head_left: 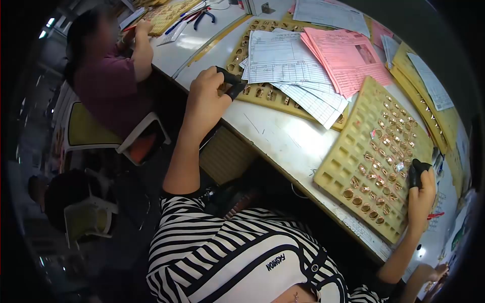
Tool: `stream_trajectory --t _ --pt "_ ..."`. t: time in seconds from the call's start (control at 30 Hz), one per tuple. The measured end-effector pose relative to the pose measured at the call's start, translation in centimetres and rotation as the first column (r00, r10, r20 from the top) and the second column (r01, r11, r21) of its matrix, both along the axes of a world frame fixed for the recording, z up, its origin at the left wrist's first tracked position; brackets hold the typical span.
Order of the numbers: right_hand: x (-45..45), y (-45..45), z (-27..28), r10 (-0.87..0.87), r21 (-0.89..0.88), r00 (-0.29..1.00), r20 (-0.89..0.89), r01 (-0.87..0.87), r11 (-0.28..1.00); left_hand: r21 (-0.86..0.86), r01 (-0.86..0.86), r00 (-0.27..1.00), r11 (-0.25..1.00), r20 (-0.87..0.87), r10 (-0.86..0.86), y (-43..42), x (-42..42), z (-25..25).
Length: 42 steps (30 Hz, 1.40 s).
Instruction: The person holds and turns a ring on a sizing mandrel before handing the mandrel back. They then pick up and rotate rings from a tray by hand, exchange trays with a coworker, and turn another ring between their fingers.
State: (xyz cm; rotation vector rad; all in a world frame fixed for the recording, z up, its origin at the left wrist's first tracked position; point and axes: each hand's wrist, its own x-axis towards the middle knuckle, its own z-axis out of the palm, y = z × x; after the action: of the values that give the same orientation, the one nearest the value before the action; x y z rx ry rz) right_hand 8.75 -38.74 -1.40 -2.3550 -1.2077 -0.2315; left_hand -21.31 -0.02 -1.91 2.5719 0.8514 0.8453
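My left hand (208, 96) is at the left edge of a yellow tray (283, 103) of rings, which is partly covered by papers. Black covers sit on its thumb and index finger, which are bent toward each other in a pinch; whatever is between the tips is too small to make out. My right hand (423, 189), also with black finger covers, grips the right edge of a second yellow ring tray (336, 164). Rows of rose-gold-coloured rings (386, 139) fill much of that tray's slots, and its left rows show bare slots.
White printed forms (283, 55) and pink sheets (348, 55) overlap on the far tray. More yellow trays (424, 96) with papers stand at the right. Blue-handled pliers (204, 17) lie farther back. A seated person in purple (108, 86) works at the left; another person's hand (429, 275) shows lower right.
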Motion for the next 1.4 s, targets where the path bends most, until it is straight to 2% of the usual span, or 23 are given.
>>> stream_trajectory --t 0.03,0.13,0.23,0.3,0.33,0.4,0.43,0.5,0.53,0.57,0.6,0.63,0.67,0.73,0.8,0.87,0.93,1.03,1.13,1.23,1.33,1.4 --pt "-0.2 -0.1 0.1 -0.007 0.004 1.000 -0.003 0.007 1.000 0.086 -0.040 0.995 0.996 -0.085 0.047 -0.5 0.2 0.2" --pt "0.0 -0.3 0.1 -0.022 0.004 1.000 -0.018 0.022 1.000 0.133 -0.052 0.997 0.990 -0.046 0.059 -1.4 1.1 -0.6" --pt "-0.1 -0.3 0.0 -0.034 0.066 0.999 -0.033 0.036 0.997 0.278 -0.081 0.993 0.957 -0.064 0.103 -2.4 1.2 -0.1" --pt "-0.5 -0.1 0.4 -0.108 0.058 0.991 -0.076 0.112 0.992 0.262 -0.084 0.996 0.961 -0.013 0.090 -3.3 1.0 0.7" --pt "-0.9 0.2 0.5 -0.111 0.075 0.994 -0.001 0.110 0.991 0.237 -0.079 0.997 0.968 0.015 0.078 -4.1 1.2 1.6" --pt "-1.2 0.5 0.8 -0.061 0.150 0.998 -0.021 0.064 0.987 0.004 0.066 0.976 0.998 0.206 -0.065 -6.0 2.3 2.9" --pt "-2.0 0.9 1.5 -0.014 0.163 0.999 0.044 0.007 0.987 -0.069 0.235 0.934 0.970 0.294 -0.206 -6.8 3.1 3.6" --pt "-2.9 1.4 2.2 0.080 0.219 0.990 0.120 -0.105 0.970 -0.242 0.440 0.870 0.864 0.351 -0.345 -8.5 6.0 4.4" --pt "-3.7 1.4 2.6 0.080 0.214 0.996 0.035 -0.086 0.973 -0.323 0.538 0.824 0.779 0.396 -0.405 -9.0 7.6 4.1" --pt "-3.5 1.7 2.4 0.129 0.256 0.979 0.157 -0.167 0.952 -0.221 0.603 0.786 0.766 0.328 -0.524 -9.9 9.2 4.4" --pt "-3.3 1.7 2.4 0.146 0.260 0.973 0.176 -0.189 0.947 -0.270 0.653 0.751 0.708 0.352 -0.559 -11.4 10.6 4.5" --pt "-3.3 1.7 2.3 0.138 0.283 0.976 0.171 -0.182 0.941 -0.258 0.741 0.670 0.620 0.334 -0.663 -11.9 12.0 4.3" --pt "-3.1 1.6 2.1 0.149 0.291 0.969 0.196 -0.203 0.935 -0.277 0.776 0.630 0.566 0.325 -0.705 -12.9 13.1 4.4" --pt "-3.1 1.3 2.0 0.198 0.345 0.974 0.111 -0.225 0.911 -0.352 0.813 0.572 0.464 0.328 -0.752 -14.3 14.9 4.3" --pt "-3.4 1.5 2.0 0.250 0.400 0.968 0.040 -0.244 0.883 -0.451 0.806 0.540 0.383 0.299 -0.787 -15.4 16.0 4.5" --pt "-3.5 1.4 1.9 0.271 0.421 0.962 0.041 -0.262 0.868 -0.496 0.809 0.503 0.315 0.308 -0.807 -16.1 16.8 4.3" --pt "-3.4 1.4 1.9 0.289 0.436 0.955 0.064 -0.287 0.853 -0.542 0.807 0.493 0.235 0.397 -0.774 -16.5 17.3 3.5" --pt "-3.6 1.4 2.1 0.301 0.428 0.952 0.062 -0.298 0.853 -0.538 0.811 0.458 0.228 0.343 -0.820 -16.4 17.1 2.8" --pt "-3.8 1.6 1.8 0.311 0.434 0.949 0.047 -0.300 0.850 -0.369 0.900 0.377 0.232 0.391 -0.840 -16.0 17.6 1.6" --pt "-4.0 1.7 1.7 0.312 0.465 0.948 0.061 -0.303 0.832 -0.463 0.849 0.460 0.253 0.414 -0.785 -16.5 17.3 2.0" --pt "-4.0 1.8 1.7 0.329 0.492 0.942 0.071 -0.320 0.809 -0.304 0.897 0.411 0.322 0.305 -0.859 -15.8 17.7 2.2" --pt "-4.1 1.7 1.8 0.345 0.484 0.936 0.070 -0.334 0.809 -0.241 0.924 0.364 0.296 0.319 -0.875 -15.8 17.9 2.1"
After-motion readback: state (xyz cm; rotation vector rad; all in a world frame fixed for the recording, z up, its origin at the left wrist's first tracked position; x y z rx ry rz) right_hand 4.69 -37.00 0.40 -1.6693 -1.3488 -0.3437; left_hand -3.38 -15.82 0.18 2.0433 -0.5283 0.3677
